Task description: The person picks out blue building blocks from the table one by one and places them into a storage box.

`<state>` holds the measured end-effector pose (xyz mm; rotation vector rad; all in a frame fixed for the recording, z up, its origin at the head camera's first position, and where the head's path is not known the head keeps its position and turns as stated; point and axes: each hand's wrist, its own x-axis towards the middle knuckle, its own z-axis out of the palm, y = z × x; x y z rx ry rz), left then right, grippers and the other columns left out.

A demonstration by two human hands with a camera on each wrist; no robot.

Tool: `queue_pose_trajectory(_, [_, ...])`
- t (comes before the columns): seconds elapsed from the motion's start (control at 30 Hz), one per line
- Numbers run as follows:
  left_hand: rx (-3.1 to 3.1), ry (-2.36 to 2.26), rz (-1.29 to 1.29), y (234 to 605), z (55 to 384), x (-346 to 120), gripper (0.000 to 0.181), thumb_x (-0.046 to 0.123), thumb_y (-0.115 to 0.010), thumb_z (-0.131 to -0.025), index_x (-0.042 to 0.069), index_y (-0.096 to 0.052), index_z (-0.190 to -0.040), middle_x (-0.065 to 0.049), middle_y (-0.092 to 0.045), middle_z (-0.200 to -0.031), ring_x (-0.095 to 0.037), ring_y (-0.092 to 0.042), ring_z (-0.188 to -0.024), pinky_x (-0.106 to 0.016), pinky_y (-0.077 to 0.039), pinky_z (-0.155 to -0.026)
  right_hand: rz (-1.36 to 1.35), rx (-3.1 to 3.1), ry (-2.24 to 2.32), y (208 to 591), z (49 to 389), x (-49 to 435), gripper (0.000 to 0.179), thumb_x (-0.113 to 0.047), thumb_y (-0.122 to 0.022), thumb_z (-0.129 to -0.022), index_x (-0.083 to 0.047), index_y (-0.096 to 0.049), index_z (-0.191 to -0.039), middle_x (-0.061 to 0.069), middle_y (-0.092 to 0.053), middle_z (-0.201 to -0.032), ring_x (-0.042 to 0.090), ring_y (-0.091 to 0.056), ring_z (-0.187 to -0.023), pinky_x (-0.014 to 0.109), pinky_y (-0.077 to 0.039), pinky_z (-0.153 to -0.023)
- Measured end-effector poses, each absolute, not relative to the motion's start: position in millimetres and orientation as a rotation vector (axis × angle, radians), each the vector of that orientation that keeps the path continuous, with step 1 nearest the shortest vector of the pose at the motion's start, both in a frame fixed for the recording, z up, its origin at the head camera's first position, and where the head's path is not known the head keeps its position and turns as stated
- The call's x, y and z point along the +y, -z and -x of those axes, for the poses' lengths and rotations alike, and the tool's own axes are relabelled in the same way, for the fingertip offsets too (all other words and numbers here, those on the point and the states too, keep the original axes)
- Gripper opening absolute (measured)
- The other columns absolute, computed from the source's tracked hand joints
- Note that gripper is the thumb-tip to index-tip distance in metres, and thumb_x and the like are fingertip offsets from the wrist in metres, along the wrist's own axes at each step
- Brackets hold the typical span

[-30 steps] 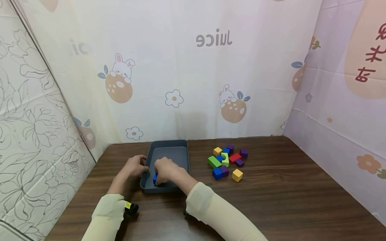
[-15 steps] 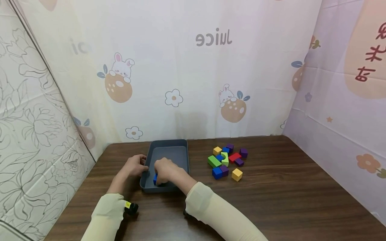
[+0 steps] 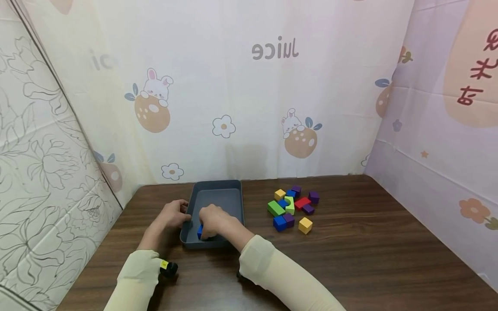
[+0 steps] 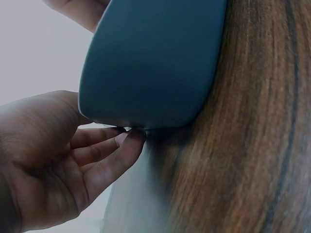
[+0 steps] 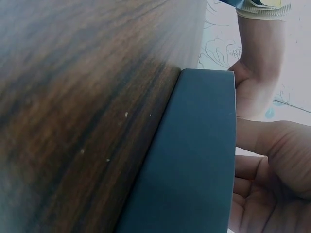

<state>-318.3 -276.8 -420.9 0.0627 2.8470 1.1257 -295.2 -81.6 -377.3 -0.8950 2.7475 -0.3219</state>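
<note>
Head view: the blue block (image 3: pixel 200 232) lies in the near left part of the gray tray (image 3: pixel 219 196), at the left edge of the right hand (image 3: pixel 215 219), whose curled fingers clamp it. The left hand (image 3: pixel 176 214) pinches the tray's left wall between thumb and fingers. Loose blocks (image 3: pixel 276 208), 2 of them yellow, lie on the table (image 3: pixel 362 242) to the right.

Head view bright, wrist views dimmer — hazy
</note>
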Motion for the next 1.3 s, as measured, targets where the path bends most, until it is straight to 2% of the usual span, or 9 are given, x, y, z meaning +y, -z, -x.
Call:
queue_pose_trajectory(0.33, [2.852, -1.112, -0.055, 422.2, 317.0, -277.6, 0.050, 0.004, -0.071, -0.096, -0.014, -0.053, -0.140, -0.027, -0.068, -0.118, -0.025, -0.071, -0.085, -0.038, -0.064, -0.069, 0.922, 2.747, 0.338, 372.8, 294.2, -74.9, 0.022, -0.027, -0.090, -0.086, -0.012, -0.075, -0.094, -0.002, -0.066, -0.085, 0.013, -0.062, -0.072, 0.027, -0.054, -0.060])
queue_pose_trajectory(0.6, [2.844, -1.129, -0.060, 422.8, 317.3, -278.7, 0.050, 0.004, -0.070, -0.095, -0.014, -0.053, -0.139, -0.026, -0.068, -0.118, -0.025, -0.070, -0.086, -0.038, -0.064, -0.070, 0.920, 2.781, 0.370, 359.4, 290.6, -63.7, 0.040, -0.029, -0.090, -0.087, -0.007, -0.076, -0.118, 0.003, -0.074, -0.110, 0.018, -0.070, -0.095, 0.031, -0.061, -0.075])
queue_pose_trajectory(0.7, [2.840, -1.136, -0.057, 423.5, 318.0, -279.7, 0.050, 0.004, -0.070, -0.095, -0.014, -0.054, -0.139, -0.026, -0.068, -0.118, -0.026, -0.070, -0.088, -0.039, -0.065, -0.071, 0.937, 2.789, 0.386, 353.9, 288.3, -58.3, 0.043, -0.030, -0.088, -0.088, -0.006, -0.076, -0.122, 0.004, -0.074, -0.115, 0.020, -0.071, -0.102, 0.032, -0.062, -0.080])
queue_pose_trajectory(1.0, [2.844, -1.133, -0.061, 424.0, 318.5, -279.6, 0.051, 0.004, -0.071, -0.095, -0.013, -0.053, -0.139, -0.027, -0.066, -0.119, -0.027, -0.069, -0.090, -0.040, -0.065, -0.072, 0.991, 2.777, 0.509, 342.3, 284.5, -33.4, 0.041, -0.026, -0.087, -0.089, -0.006, -0.077, -0.123, 0.001, -0.074, -0.106, 0.012, -0.068, -0.092, 0.029, -0.061, -0.079])
queue_pose_trajectory(1.13, [2.844, -1.134, -0.061, 423.9, 318.4, -279.3, 0.053, 0.004, -0.071, -0.095, -0.014, -0.052, -0.140, -0.028, -0.066, -0.120, -0.027, -0.070, -0.090, -0.040, -0.065, -0.072, 0.971, 2.787, 0.541, 339.4, 286.2, -18.8, 0.040, -0.026, -0.087, -0.089, -0.006, -0.077, -0.123, 0.003, -0.074, -0.107, 0.010, -0.066, -0.090, 0.026, -0.061, -0.077])
queue_pose_trajectory(1.3, [2.846, -1.136, -0.065, 423.6, 318.1, -279.2, 0.053, 0.004, -0.071, -0.095, -0.014, -0.052, -0.141, -0.029, -0.066, -0.121, -0.028, -0.070, -0.091, -0.041, -0.065, -0.072, 0.919, 2.804, 0.580, 335.8, 289.5, -0.8, 0.040, -0.027, -0.087, -0.090, -0.006, -0.077, -0.123, 0.007, -0.074, -0.111, 0.013, -0.065, -0.092, 0.028, -0.061, -0.077])
